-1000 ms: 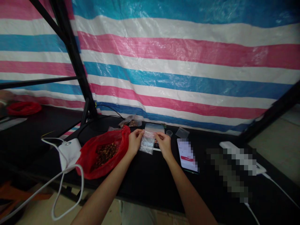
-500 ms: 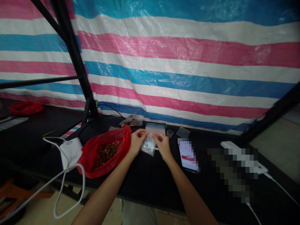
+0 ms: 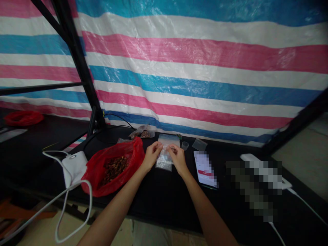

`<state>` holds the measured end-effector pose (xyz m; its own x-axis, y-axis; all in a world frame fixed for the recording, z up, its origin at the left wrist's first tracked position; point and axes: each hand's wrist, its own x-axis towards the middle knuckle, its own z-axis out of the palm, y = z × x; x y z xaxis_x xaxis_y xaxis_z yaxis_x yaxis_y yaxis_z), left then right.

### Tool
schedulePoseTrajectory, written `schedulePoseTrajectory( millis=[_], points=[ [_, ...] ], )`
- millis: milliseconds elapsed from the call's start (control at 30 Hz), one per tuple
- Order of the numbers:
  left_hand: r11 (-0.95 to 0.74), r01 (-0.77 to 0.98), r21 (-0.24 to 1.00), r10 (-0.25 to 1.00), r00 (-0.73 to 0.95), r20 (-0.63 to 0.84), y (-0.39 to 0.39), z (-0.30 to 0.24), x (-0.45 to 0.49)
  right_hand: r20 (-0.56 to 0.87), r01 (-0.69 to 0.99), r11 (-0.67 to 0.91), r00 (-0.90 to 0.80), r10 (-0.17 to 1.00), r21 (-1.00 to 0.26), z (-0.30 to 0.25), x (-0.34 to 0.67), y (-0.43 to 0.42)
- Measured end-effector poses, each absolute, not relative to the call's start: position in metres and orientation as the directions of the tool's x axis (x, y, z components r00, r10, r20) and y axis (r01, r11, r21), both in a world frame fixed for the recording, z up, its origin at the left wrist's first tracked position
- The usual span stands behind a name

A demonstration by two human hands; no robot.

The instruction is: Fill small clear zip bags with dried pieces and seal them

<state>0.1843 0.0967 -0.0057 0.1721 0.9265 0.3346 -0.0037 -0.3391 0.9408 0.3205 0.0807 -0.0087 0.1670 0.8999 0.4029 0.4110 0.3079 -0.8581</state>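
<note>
My left hand (image 3: 153, 153) and my right hand (image 3: 177, 158) pinch the upper edge of a small clear plastic bag (image 3: 164, 163), one at each side. The bag hangs toward me between them, its lower part crinkled and shiny. Just behind my hands lies a pale, flat, rectangular item (image 3: 169, 138), partly covered by them. Left of my left forearm, an open red plastic bag (image 3: 139, 150) holds many small brown pieces (image 3: 116, 168), whose kind I cannot make out.
Clear bags with brown bits (image 3: 145, 133) lie at the back. A small clear cup (image 3: 185, 146) and a flat clear bag (image 3: 200, 144) sit right of my hands, near a phone (image 3: 204, 171). A white device (image 3: 74, 167) with a looping cable stands left; a white bar (image 3: 248, 158) lies right.
The clear bag's lower end has swung slightly right and hangs straighter. Both hands keep their pinch on its upper edge. The view has shifted a little.
</note>
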Motion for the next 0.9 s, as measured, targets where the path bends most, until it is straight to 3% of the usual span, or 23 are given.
schedulePoseTrajectory(
  millis=[167, 467, 667, 900],
  points=[
    [-0.339, -0.016, 0.941, 0.92, 0.201, 0.335, 0.096, -0.003, 0.183, 0.408, 0.455, 0.305, 0.146, 0.901, -0.837, -0.007, 0.322, 0.079],
    [-0.432, 0.124, 0.893, 0.888, 0.234, 0.396, 0.09, -0.003, 0.182, 0.456, 0.598, 0.312, 0.101, 0.884, -0.738, 0.001, 0.318, 0.073],
    [-0.427, 0.102, 0.899, 0.89, 0.221, 0.398, 0.094, 0.0, 0.178, 0.469, 0.578, 0.383, -0.001, 0.883, -0.721, 0.002, 0.316, 0.07],
    [-0.442, 0.121, 0.889, 0.853, 0.363, 0.374, 0.096, -0.007, 0.178, 0.5, 0.629, 0.422, -0.061, 0.864, -0.653, 0.006, 0.317, 0.068]
  ],
)
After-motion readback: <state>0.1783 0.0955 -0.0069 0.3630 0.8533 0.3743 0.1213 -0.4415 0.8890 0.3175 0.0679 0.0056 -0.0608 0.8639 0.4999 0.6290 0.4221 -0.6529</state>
